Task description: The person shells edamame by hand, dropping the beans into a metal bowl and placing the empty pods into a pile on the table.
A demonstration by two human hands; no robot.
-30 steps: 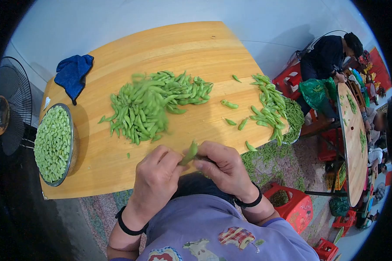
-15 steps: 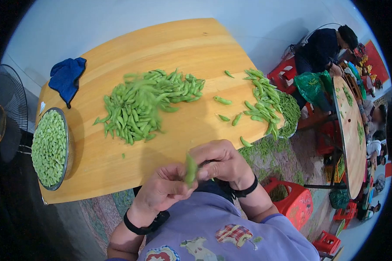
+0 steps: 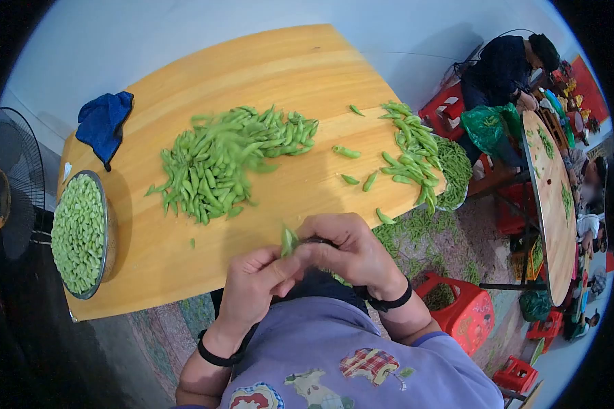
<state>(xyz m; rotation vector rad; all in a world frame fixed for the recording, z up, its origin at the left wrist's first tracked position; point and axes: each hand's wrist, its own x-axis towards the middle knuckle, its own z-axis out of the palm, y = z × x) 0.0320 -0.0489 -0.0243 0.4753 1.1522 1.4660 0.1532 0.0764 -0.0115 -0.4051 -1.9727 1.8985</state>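
A green soybean pod (image 3: 288, 240) stands up between my two hands, just in front of my body by the table's near edge. My left hand (image 3: 258, 276) is closed with thumb and fingers pinching the pod. My right hand (image 3: 344, 249) is closed too, its thumb against the same pod and its fingertips partly hidden. Beyond them a large heap of pods (image 3: 208, 174) lies on the wooden table (image 3: 286, 65). A metal bowl full of shelled green beans (image 3: 79, 235) sits at the table's left end.
More pods (image 3: 413, 153) lie at the table's right end, beside a basin of pods (image 3: 454, 174). A blue cloth (image 3: 104, 123) is at the back left, near a black fan (image 3: 10, 177). A red stool (image 3: 460, 313) stands at right. A person (image 3: 501, 78) sits by a round table (image 3: 549, 204).
Both hands have shifted slightly, and the pod between them has moved a little left and up. My right thumb has come closer to the left fingertips.
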